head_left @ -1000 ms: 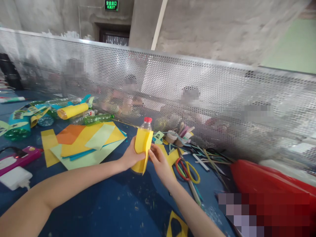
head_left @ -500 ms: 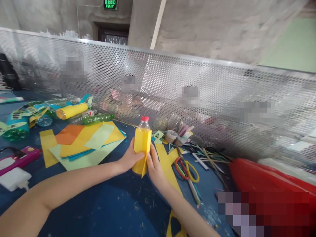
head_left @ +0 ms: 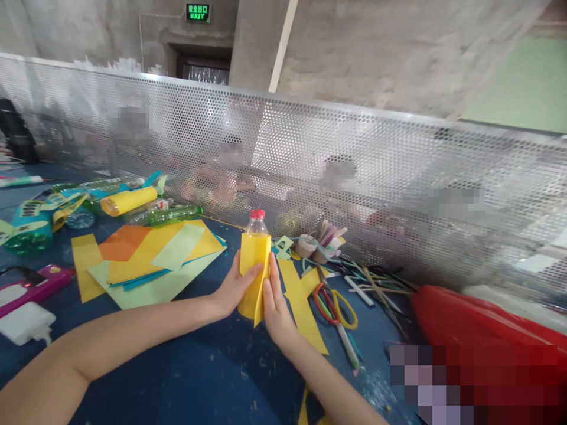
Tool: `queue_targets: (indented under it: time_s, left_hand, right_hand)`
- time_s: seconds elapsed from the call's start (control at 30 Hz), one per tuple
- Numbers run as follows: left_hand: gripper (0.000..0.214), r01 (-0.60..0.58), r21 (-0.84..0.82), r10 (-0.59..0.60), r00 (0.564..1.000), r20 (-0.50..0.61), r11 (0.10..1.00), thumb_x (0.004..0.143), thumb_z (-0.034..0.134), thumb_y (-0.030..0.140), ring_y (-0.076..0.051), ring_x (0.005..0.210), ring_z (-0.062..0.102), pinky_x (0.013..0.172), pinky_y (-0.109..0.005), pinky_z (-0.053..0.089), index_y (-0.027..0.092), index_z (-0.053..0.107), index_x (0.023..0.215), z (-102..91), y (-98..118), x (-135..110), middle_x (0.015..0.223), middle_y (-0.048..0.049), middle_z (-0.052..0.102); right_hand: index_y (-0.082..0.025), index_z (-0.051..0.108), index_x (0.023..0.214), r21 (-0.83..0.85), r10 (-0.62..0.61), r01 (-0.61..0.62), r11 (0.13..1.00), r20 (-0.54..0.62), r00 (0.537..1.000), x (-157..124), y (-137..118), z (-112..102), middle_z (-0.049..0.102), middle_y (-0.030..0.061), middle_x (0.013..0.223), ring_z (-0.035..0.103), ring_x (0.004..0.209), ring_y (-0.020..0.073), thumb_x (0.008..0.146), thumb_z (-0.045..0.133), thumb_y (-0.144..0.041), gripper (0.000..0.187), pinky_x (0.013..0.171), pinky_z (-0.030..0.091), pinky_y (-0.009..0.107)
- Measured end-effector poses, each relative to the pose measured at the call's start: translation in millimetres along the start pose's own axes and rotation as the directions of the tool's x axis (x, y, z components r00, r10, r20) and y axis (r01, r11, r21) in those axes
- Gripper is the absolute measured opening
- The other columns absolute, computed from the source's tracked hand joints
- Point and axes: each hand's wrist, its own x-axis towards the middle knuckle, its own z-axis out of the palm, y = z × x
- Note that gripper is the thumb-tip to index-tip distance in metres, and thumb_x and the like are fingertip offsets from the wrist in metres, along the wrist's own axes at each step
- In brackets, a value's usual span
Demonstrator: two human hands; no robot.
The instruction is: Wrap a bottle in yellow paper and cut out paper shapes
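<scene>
At the centre of the frame, a clear plastic bottle (head_left: 257, 226) with a red cap (head_left: 257, 213) stood upright between both hands, a yellow paper sheet (head_left: 253, 251) wrapped around its body. The left hand (head_left: 231, 288) gripped the bottle from its left side, the thumb lying across the front of the paper. The right hand (head_left: 278, 310) lay nearly flat along the right side, fingers together and pointing up, against the sheet where its free edge jutted out toward the bottom of the frame. Whether the bottle's base touched the blue table (head_left: 177, 378) was hard to make out from this angle.

Just right of the right hand lay a long yellow paper strip (head_left: 305, 313), and beyond it scissors (head_left: 333, 293) with one red and one yellow handle. A red plastic bag (head_left: 469, 313) filled the lower right. Left of centre, orange paper (head_left: 123, 243) and a pale green sheet (head_left: 181, 288) overlapped with other coloured paper. Above that pile lay a green plastic bottle (head_left: 175, 215) and a yellow-wrapped bottle (head_left: 129, 201), both on their sides. At the left edge, a white charger (head_left: 26, 321) sat by a magenta power strip (head_left: 42, 285). A perforated metal panel (head_left: 287, 139) crossed the frame behind everything on the table.
</scene>
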Motion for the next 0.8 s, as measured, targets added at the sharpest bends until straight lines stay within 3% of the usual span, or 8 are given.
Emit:
queue_targets:
  time_s: [0.37, 0.53, 0.7, 0.8]
  left_hand:
    - [0.050, 0.028, -0.026, -0.029, 0.999, -0.022, 0.999, 0.079, 0.062, 0.043, -0.024, 0.113, 0.055, 0.100, -0.039, 0.041, 0.023, 0.042, 0.120, 5.6, 4, -5, 0.121, -0.0093, 0.058]
    - [0.055, 0.038, -0.049, -0.039, 0.999, -0.021, 0.998, 0.080, 0.057, 0.051, -0.025, 0.113, 0.054, 0.100, -0.040, 0.041, 0.023, 0.041, 0.125, 2.9, 0, -1, 0.123, -0.0100, 0.057]
    - [0.060, 0.207, -0.185, -0.184, 0.973, 0.136, 0.961, 0.085, 0.034, 0.065, -0.029, 0.116, 0.052, 0.101, -0.043, 0.039, 0.020, 0.055, 0.119, -0.7, -6, 13, 0.116, -0.0092, 0.063]
    - [0.054, 0.219, -0.142, -0.195, 0.966, 0.168, 0.965, 0.086, 0.036, 0.060, -0.028, 0.116, 0.052, 0.103, -0.041, 0.036, 0.022, 0.056, 0.118, -1.4, -3, 20, 0.115, -0.0069, 0.064]
  right_hand:
    - [-0.033, 0.000, 0.147, 0.015, 0.013, -0.014, 1.000, 0.052, 0.999, -3, -8, 1, 0.002, -0.0058, 0.155, 0.003, 0.141, 0.0167, 0.095, 0.029, -0.045, 0.060, 0.116, 0.011, 0.040]
    - [-0.032, 0.002, 0.147, 0.044, 0.028, -0.032, 0.999, 0.080, 0.996, 3, -13, -4, 0.013, -0.0024, 0.154, 0.011, 0.141, 0.0191, 0.092, 0.037, -0.048, 0.067, 0.115, 0.016, 0.042]
    - [-0.033, 0.005, 0.147, 0.070, 0.126, -0.130, 0.989, 0.060, 0.990, 11, -6, -13, 0.013, -0.0038, 0.154, 0.007, 0.141, 0.0206, 0.089, 0.041, -0.053, 0.071, 0.114, 0.016, 0.044]
    - [-0.036, 0.006, 0.146, 0.158, 0.199, -0.204, 0.966, 0.050, 0.979, 15, -4, -17, 0.016, -0.0049, 0.153, 0.020, 0.139, 0.0226, 0.088, 0.041, -0.054, 0.071, 0.111, 0.026, 0.046]
